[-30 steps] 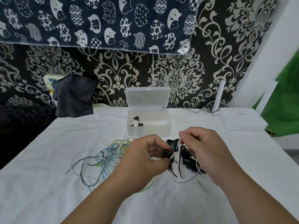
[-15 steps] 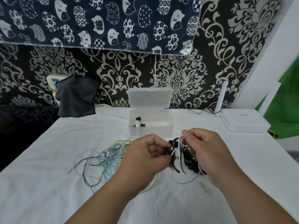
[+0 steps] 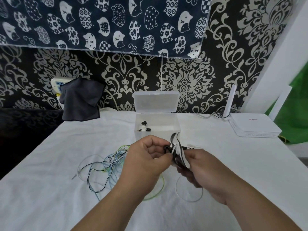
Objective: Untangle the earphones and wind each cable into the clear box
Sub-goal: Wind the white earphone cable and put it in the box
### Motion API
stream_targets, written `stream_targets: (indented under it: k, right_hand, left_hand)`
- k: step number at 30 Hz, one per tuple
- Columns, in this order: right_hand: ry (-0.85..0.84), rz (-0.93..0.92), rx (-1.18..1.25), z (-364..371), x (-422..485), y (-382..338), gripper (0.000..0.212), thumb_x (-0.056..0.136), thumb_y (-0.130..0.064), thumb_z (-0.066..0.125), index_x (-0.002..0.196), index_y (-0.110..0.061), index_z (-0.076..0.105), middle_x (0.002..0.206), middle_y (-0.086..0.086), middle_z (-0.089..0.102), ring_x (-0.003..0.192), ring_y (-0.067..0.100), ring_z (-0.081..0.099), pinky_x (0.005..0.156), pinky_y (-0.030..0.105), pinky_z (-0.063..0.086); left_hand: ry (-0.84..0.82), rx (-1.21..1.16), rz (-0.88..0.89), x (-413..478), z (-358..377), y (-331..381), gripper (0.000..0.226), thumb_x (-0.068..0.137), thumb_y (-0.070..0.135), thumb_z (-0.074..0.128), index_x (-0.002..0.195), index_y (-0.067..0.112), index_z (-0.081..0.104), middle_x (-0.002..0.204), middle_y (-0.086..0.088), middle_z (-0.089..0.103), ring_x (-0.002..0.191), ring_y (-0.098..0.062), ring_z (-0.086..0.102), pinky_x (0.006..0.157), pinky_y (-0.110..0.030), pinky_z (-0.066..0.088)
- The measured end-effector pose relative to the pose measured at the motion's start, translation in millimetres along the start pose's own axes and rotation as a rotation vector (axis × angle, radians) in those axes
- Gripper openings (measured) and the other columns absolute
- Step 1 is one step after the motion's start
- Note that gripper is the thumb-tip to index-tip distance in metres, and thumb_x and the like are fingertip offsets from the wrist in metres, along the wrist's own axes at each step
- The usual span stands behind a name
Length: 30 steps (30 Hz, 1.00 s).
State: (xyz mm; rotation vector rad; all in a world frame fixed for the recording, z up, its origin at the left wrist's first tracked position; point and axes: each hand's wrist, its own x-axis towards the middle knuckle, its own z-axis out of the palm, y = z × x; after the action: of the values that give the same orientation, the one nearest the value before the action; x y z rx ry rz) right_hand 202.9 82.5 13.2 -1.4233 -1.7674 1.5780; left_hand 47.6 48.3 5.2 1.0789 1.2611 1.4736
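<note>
Right now both hands work one black-and-white coil (image 3: 178, 151), held above the table (image 3: 50, 189) just in front of the clear box (image 3: 174, 130). Left hand (image 3: 146, 161) pinches the coil w/ thumb + curled fingers; right hand (image 3: 205, 171) curls round it from below. To do it well, imo: firm pinch, even tension per wrap, tuck the loose tail so it can't spring open. Count: 1 box, lid up; 1 wound earphone (image 3: 144, 127) inside; 1 coil in hand; 1 tangle (image 3: 103, 165) on the table, black/blue/green strands, no. of sets unclear.
</note>
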Motion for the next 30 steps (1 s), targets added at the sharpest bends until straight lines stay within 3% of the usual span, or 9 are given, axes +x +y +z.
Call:
stream_targets:
  k: [5,11,15,17,19,23,26,30]
  right_hand:
    - [-0.172,-0.001,0.013,1.1,-6.4,0.9,0.040,0.105,-0.026,0.045,0.072,-0.013,0.063,0.053,-0.006,0.035,0.049,0.011,0.027,0.049,0.023,0.021]
    - [-0.165,-0.060,-0.008,-4.8,-7.0,-1.6,0.046,0.104,-0.026,0.046,0.059,-0.020,0.048,0.053,-0.007,0.032,0.051,0.013,0.022,0.052,0.027,0.017]
    - [-0.208,-0.095,0.012,-4.0,-8.9,-1.4,0.045,0.104,-0.027,0.048,0.060,-0.019,0.055,0.053,-0.005,0.033,0.051,0.013,0.024,0.051,0.025,0.020]
    - [-0.212,-0.135,0.020,-2.2,-10.5,-4.1,0.041,0.103,-0.027,0.051,0.064,-0.019,0.062,0.055,0.000,0.034,0.051,0.011,0.029,0.050,0.022,0.024]
    - [-0.155,-0.201,0.056,-3.4,-11.9,-7.8,0.036,0.099,-0.028,0.057,0.066,-0.019,0.067,0.058,0.007,0.034,0.050,0.011,0.029,0.049,0.020,0.024]
    - [0.096,-0.271,0.208,-16.4,-8.7,-8.4,0.034,0.098,-0.015,0.057,0.065,-0.013,0.067,0.056,0.009,0.032,0.046,0.012,0.024,0.043,0.019,0.021]
    - [0.279,-0.284,0.200,-25.6,-2.5,-2.7,0.034,0.097,-0.013,0.055,0.064,-0.013,0.065,0.056,0.005,0.031,0.052,0.017,0.022,0.049,0.026,0.018]
    - [0.411,-0.279,0.121,-27.1,1.3,1.9,0.027,0.096,-0.020,0.057,0.071,-0.014,0.065,0.056,0.003,0.032,0.055,0.019,0.025,0.055,0.033,0.020]
  left_hand:
    - [0.113,0.046,0.009,5.9,-8.8,2.7,0.021,0.078,-0.013,0.070,0.087,0.006,0.068,0.070,-0.008,0.070,0.059,-0.013,0.063,0.057,-0.019,0.050]
    - [0.150,0.253,0.083,7.3,-14.0,5.0,0.025,0.073,-0.009,0.074,0.084,0.013,0.071,0.058,0.016,0.063,0.054,0.002,0.054,0.056,-0.012,0.045]
    - [0.178,0.396,0.109,3.3,-10.3,4.2,0.026,0.073,-0.002,0.077,0.080,0.023,0.071,0.064,0.022,0.065,0.053,0.004,0.055,0.054,-0.010,0.043]
    - [0.164,0.555,0.169,0.6,-9.1,2.9,0.025,0.073,0.006,0.078,0.078,0.029,0.070,0.075,0.026,0.066,0.065,0.004,0.061,0.058,-0.010,0.044]
    - [0.133,0.691,0.231,-1.2,-8.6,1.0,0.024,0.072,0.010,0.079,0.078,0.032,0.070,0.077,0.023,0.067,0.078,0.005,0.062,0.064,-0.010,0.045]
    - [0.058,0.785,0.237,-2.0,-8.3,-0.8,0.022,0.070,0.012,0.077,0.075,0.032,0.070,0.074,0.025,0.068,0.078,0.005,0.061,0.063,-0.007,0.041]
    - [0.002,0.720,0.207,-4.0,-6.1,1.2,0.021,0.071,0.010,0.077,0.074,0.030,0.071,0.074,0.026,0.067,0.071,0.005,0.062,0.061,-0.006,0.041]
    - [-0.111,0.542,0.139,-6.6,-2.9,5.0,0.025,0.072,0.002,0.079,0.074,0.027,0.074,0.073,0.015,0.071,0.068,-0.002,0.066,0.065,-0.009,0.047]
